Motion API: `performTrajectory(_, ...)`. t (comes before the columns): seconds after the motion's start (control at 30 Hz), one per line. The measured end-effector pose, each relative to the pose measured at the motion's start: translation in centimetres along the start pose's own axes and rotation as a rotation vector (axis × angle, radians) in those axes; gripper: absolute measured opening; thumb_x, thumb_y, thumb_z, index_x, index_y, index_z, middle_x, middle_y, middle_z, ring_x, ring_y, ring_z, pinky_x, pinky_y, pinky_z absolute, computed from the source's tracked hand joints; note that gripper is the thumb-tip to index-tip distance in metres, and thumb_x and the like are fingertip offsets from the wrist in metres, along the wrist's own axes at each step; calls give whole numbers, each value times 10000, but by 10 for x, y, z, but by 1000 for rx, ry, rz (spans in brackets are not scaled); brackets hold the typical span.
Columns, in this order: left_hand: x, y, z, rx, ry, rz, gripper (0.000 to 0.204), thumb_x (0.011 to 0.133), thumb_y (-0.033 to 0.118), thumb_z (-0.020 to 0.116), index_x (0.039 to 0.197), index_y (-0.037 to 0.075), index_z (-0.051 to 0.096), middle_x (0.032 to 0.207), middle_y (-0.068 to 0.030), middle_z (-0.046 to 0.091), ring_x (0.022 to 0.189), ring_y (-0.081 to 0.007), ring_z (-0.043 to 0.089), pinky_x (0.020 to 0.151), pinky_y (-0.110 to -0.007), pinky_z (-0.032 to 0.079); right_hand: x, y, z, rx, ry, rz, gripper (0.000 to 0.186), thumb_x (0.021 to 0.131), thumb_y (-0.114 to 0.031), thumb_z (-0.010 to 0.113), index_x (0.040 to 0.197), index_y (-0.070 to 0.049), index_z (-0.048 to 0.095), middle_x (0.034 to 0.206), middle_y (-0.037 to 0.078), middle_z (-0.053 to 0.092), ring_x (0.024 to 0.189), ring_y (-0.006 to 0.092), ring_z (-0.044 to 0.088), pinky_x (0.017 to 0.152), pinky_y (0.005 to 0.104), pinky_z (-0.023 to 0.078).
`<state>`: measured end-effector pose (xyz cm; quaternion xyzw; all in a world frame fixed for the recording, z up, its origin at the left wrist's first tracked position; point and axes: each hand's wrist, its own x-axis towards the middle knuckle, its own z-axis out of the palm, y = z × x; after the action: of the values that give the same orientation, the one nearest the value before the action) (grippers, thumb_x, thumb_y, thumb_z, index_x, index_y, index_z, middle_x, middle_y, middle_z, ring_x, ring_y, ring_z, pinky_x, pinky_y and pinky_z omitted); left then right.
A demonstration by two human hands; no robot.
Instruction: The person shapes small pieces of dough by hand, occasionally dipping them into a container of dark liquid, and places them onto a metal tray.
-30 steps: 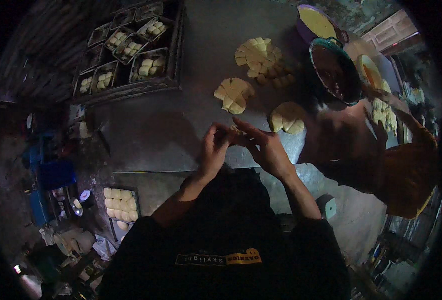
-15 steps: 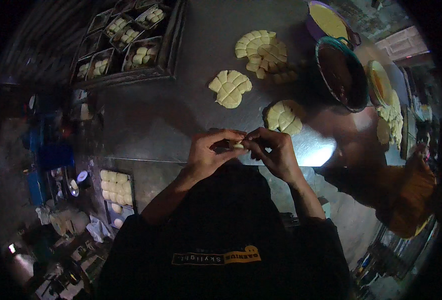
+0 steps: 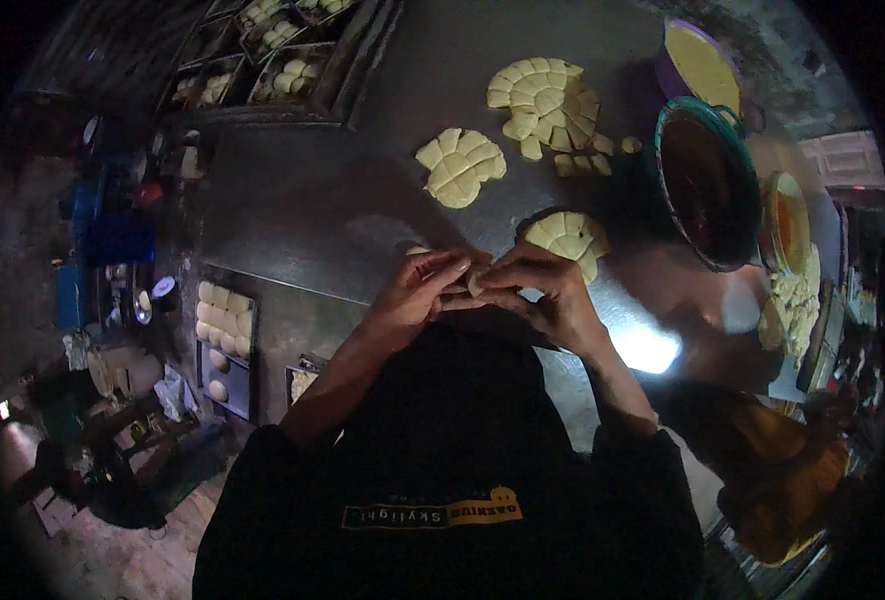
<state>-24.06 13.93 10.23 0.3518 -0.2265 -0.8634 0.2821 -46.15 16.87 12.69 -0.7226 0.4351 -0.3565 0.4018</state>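
A small piece of dough (image 3: pixel 476 280) is pinched between my two hands at the near edge of the metal table. My left hand (image 3: pixel 418 288) grips it with thumb and fingers from one side. On the other side, the fingers of my right hand (image 3: pixel 551 290) close on it. Just beyond my left hand, a pale bit (image 3: pixel 418 250) on the table is mostly hidden. Flat dough cut into segments lies ahead: one sheet (image 3: pixel 571 238) behind my right hand, another (image 3: pixel 460 168) farther left, and a larger one (image 3: pixel 546 95) at the back, beside small cut dough pieces (image 3: pixel 583 164).
A teal-rimmed basin (image 3: pixel 668 195) stands right, near a purple tub (image 3: pixel 675 75), a yellowish bowl (image 3: pixel 791 225) and heaped dough (image 3: pixel 801 300). A person in orange-brown clothing (image 3: pixel 778 445) is close on my right. Far left sits a tray (image 3: pixel 363 75) of dough-filled tins; lower left, dough balls (image 3: pixel 225 318) on trays.
My hands have turned slightly around the dough, still together. The view has shifted, and the pale bit beyond my left hand has come into sight. The other person's shadow has left the small cut pieces.
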Motion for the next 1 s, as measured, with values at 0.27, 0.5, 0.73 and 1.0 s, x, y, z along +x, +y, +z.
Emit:
performTrajectory(0.27,-16,-13,10,869,43,324,291,856,18,727,1137,11,651,1091,-77,696,1026,-146,652,882,-305,528,0,6,11,95,-144,181,210,854,-52,728,1059,-50,686,1046,111,671,949,254,656,774,343,531)
performTrajectory(0.5,-12,-43,-48,133,148,109,249,955,146,609,1147,-7,651,1074,-66,698,973,-147,652,866,-292,522,-17,-14,62,-234,-91,-22,362,814,-61,683,1176,-79,676,1301,129,578,1224,283,532,929,406,488)
performTrajectory(0.73,-16,-57,-101,1300,353,560,427,995,121,510,1409,31,456,1192,-185,655,1073,-245,650,958,-308,494,7,36,112,-174,-163,35,368,813,-41,644,1179,-75,669,1269,138,633,1158,298,613,900,389,505)
performTrajectory(1.0,-27,16,-120,595,236,291,558,1074,399,327,1540,106,234,1119,-201,693,893,-261,717,660,-332,582,64,112,131,-82,91,212,193,854,-92,694,1016,3,647,909,134,663,783,273,663,705,357,525)
